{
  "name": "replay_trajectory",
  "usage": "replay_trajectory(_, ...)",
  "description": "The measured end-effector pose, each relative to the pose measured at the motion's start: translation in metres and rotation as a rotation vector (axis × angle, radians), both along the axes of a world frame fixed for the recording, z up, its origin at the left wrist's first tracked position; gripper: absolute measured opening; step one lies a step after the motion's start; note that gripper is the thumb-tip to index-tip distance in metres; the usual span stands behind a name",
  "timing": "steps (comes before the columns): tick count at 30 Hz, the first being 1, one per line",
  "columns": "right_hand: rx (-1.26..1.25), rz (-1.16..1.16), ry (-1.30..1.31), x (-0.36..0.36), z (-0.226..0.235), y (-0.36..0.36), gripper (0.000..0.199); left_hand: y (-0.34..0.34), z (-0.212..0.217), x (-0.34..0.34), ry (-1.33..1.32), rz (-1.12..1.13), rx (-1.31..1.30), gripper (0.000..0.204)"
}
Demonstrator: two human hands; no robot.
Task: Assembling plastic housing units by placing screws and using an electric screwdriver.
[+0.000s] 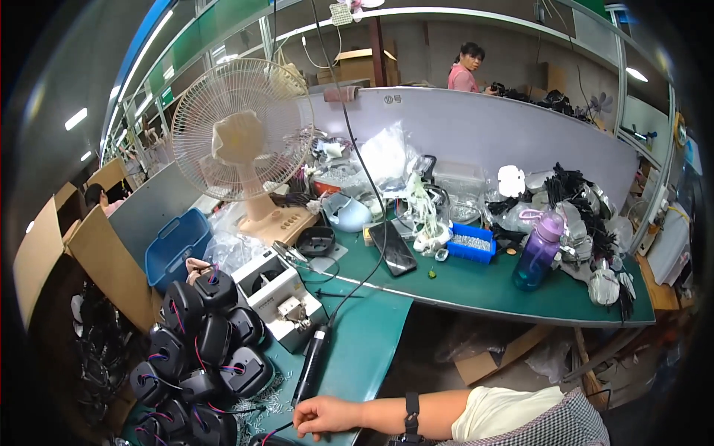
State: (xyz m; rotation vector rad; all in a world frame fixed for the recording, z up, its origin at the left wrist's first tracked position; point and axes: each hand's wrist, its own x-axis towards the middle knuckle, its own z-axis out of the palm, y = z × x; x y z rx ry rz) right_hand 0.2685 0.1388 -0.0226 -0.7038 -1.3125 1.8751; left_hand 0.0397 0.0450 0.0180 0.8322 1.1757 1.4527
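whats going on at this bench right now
A person sits at a green workbench. One hand with a wristwatch rests on the bench's near edge, fingers curled on a thin wire, close to the tip of a black electric screwdriver hanging on its cable. The arm enters from the right, so which hand it is isn't clear; the other is out of view. A pile of black housings with coloured wires sits to its left, beside a white fixture.

A big fan (239, 134) stands on the green table (476, 286). Near it lie a phone (393, 248), a purple bottle (538, 250) and a blue bin (177, 247).
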Motion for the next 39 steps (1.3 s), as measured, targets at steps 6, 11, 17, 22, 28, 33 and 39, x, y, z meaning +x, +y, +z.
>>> replay_trajectory(6, 0.025, -0.006, -0.039, 0.003, 0.005, 0.007, 0.012, 0.010, -0.001, 0.001, 0.003, -0.068, 0.098, 0.056)
replay_trajectory(11, -0.012, 0.008, -0.094, 0.001, 0.014, -0.007, 0.014, 0.003, 0.008, 0.006, -0.011, -0.053, 0.095, 0.053)
replay_trajectory(17, 0.006, -0.028, -0.025, -0.008, 0.008, -0.011, 0.014, -0.008, 0.008, 0.001, 0.005, 0.001, 0.026, 0.052)
replay_trajectory(22, -0.078, -0.100, -0.078, 0.000, 0.027, -0.010, 0.011, 0.007, -0.017, -0.005, 0.045, 0.107, 0.030, 0.046)
replay_trajectory(28, -0.061, -0.145, -0.058, -0.005, 0.024, -0.019, 0.011, 0.010, -0.018, -0.011, -0.066, 0.141, 0.026, 0.055)
replay_trajectory(33, 0.209, -0.119, -0.072, -0.023, 0.016, -0.020, 0.009, 0.006, -0.022, -0.015, -0.072, 0.079, 0.052, 0.058)
replay_trajectory(39, 0.520, -0.177, -0.302, -0.033, 0.018, -0.018, 0.009, 0.003, -0.017, -0.015, -0.069, 0.059, 0.051, 0.060)
